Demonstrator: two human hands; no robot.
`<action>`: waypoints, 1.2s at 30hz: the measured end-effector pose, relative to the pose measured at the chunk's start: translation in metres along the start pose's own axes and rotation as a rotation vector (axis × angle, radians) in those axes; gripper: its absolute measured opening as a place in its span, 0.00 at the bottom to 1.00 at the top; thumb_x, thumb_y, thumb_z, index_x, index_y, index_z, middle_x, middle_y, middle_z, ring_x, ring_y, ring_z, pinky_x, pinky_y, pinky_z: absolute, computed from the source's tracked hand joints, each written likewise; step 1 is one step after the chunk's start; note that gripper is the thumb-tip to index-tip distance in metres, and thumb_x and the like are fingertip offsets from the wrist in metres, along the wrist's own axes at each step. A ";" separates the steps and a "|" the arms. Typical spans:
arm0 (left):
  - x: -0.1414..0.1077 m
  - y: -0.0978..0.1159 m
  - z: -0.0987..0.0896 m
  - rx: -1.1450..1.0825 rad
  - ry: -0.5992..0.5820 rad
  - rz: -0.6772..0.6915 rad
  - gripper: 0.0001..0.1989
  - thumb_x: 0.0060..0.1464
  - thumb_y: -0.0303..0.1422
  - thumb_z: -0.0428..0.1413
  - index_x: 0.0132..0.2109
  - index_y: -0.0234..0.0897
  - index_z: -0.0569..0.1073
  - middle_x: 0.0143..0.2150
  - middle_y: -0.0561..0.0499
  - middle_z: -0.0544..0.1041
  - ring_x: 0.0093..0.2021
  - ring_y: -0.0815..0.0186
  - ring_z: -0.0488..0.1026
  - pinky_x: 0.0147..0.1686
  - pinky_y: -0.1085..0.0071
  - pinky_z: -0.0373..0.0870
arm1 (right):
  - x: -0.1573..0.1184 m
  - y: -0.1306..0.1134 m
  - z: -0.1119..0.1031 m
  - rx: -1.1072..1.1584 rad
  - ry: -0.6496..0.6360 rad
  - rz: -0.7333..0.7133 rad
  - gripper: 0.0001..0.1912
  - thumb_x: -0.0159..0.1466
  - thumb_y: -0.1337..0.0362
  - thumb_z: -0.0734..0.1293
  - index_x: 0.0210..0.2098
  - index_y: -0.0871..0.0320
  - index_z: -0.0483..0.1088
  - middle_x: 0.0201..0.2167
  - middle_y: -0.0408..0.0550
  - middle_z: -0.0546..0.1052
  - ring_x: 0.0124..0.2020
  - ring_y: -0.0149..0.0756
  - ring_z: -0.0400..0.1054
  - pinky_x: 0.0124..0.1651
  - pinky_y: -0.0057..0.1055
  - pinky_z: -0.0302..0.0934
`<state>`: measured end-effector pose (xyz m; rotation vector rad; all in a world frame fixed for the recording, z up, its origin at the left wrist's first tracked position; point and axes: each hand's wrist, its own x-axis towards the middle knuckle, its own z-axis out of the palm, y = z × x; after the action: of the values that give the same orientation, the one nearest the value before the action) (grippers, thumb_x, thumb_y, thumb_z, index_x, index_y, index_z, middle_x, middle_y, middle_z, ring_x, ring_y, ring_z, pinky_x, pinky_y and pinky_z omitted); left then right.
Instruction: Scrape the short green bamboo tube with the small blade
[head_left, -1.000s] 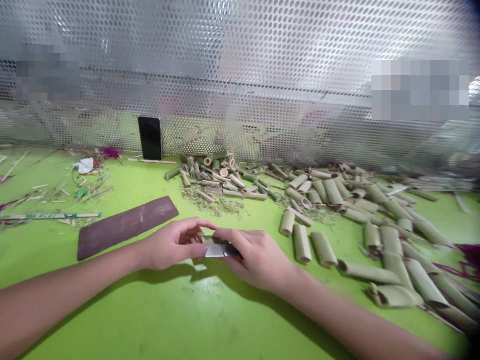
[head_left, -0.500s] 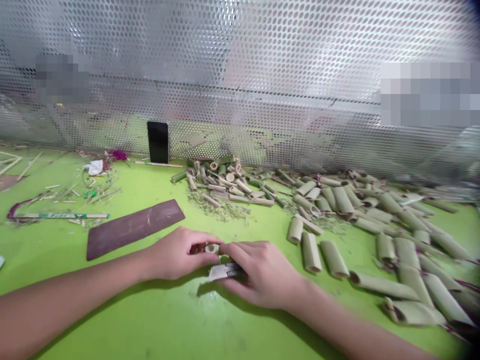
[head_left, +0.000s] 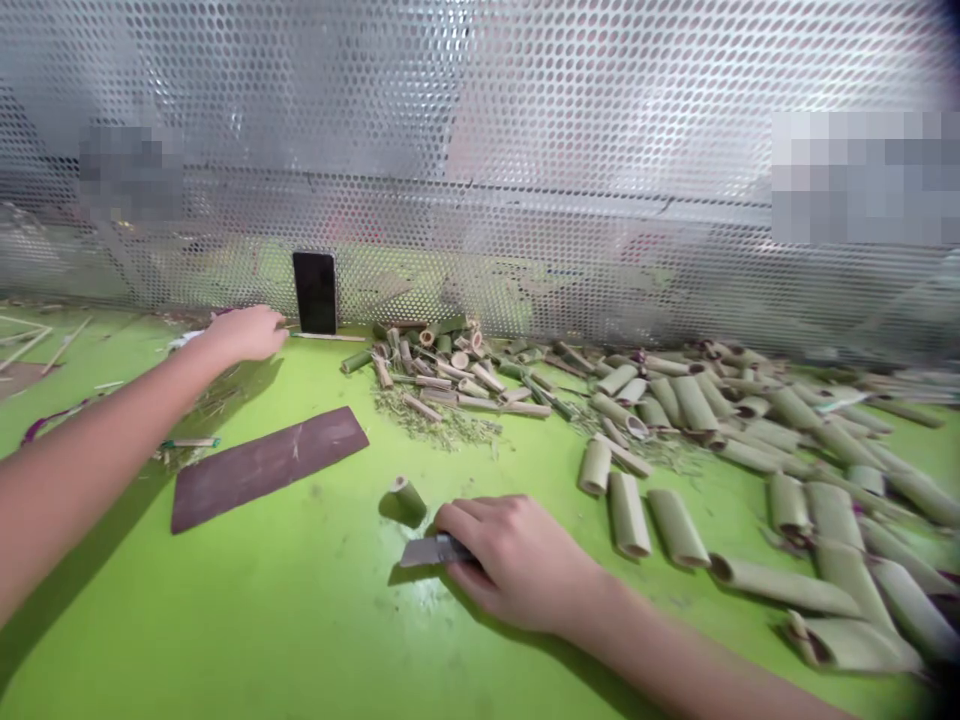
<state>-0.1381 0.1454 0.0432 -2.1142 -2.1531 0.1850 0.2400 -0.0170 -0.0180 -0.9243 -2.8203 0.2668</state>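
Observation:
My right hand [head_left: 502, 555] rests low at the middle of the green table [head_left: 300, 630], closed around a utility knife [head_left: 427, 551] with its broad blade pointing left. Just beyond the blade stands a short hollow bamboo piece [head_left: 409, 498], upright and apart from both hands. My left hand [head_left: 253, 334] reaches to the back left, fingers closed at the left end of a thin stick [head_left: 334, 337] lying before the phone. The fingertips' hold is partly hidden.
A brown sandpaper-like strip [head_left: 270, 467] lies left of centre. The black phone [head_left: 315, 292] leans against the perforated metal screen [head_left: 480, 230]. Small bamboo offcuts [head_left: 450, 370] and shavings lie at the back; larger bamboo tubes [head_left: 679, 525] spread over the right.
My left hand has let go of the small bamboo piece, leaving it standing, and moved to the back left. My right hand keeps the knife near the same spot.

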 end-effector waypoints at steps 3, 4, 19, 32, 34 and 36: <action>0.022 -0.015 0.027 0.036 0.017 0.111 0.29 0.64 0.37 0.38 0.63 0.28 0.69 0.65 0.37 0.67 0.61 0.47 0.68 0.57 0.58 0.66 | -0.001 0.000 0.001 0.022 0.003 0.000 0.04 0.63 0.70 0.60 0.33 0.57 0.65 0.25 0.41 0.72 0.22 0.27 0.62 0.26 0.25 0.54; 0.023 -0.015 0.034 0.033 0.020 0.146 0.29 0.64 0.36 0.38 0.64 0.28 0.68 0.65 0.38 0.66 0.62 0.49 0.67 0.59 0.58 0.64 | -0.001 0.000 0.001 0.028 0.003 0.000 0.04 0.63 0.70 0.60 0.33 0.57 0.65 0.25 0.41 0.71 0.22 0.27 0.62 0.26 0.25 0.54; 0.017 -0.014 0.046 0.000 0.106 0.298 0.26 0.61 0.39 0.40 0.55 0.34 0.75 0.57 0.42 0.74 0.52 0.53 0.73 0.51 0.61 0.69 | 0.000 0.000 -0.007 0.031 -0.029 -0.005 0.04 0.61 0.69 0.59 0.33 0.57 0.65 0.26 0.42 0.71 0.23 0.28 0.60 0.27 0.27 0.51; 0.031 -0.009 0.041 -0.037 0.089 0.259 0.19 0.58 0.40 0.46 0.46 0.37 0.77 0.48 0.43 0.79 0.46 0.55 0.75 0.42 0.66 0.69 | 0.001 -0.002 -0.008 0.051 -0.058 0.001 0.05 0.64 0.68 0.59 0.36 0.57 0.67 0.26 0.41 0.71 0.23 0.28 0.61 0.29 0.27 0.53; 0.035 -0.007 0.041 -0.046 0.079 0.271 0.19 0.58 0.39 0.46 0.46 0.37 0.77 0.47 0.43 0.80 0.45 0.55 0.75 0.42 0.66 0.69 | 0.001 -0.002 -0.009 0.046 -0.066 0.003 0.05 0.64 0.68 0.59 0.36 0.57 0.67 0.26 0.41 0.71 0.23 0.28 0.61 0.29 0.27 0.53; 0.038 -0.007 0.042 -0.055 0.069 0.281 0.19 0.57 0.39 0.47 0.46 0.37 0.77 0.47 0.43 0.80 0.45 0.56 0.75 0.42 0.67 0.69 | 0.001 -0.002 -0.009 0.042 -0.069 0.003 0.05 0.64 0.68 0.60 0.36 0.57 0.67 0.27 0.41 0.71 0.24 0.28 0.61 0.29 0.27 0.53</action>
<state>-0.1531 0.1831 0.0032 -2.4096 -1.8371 0.0772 0.2401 -0.0167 -0.0085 -0.9281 -2.8640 0.3642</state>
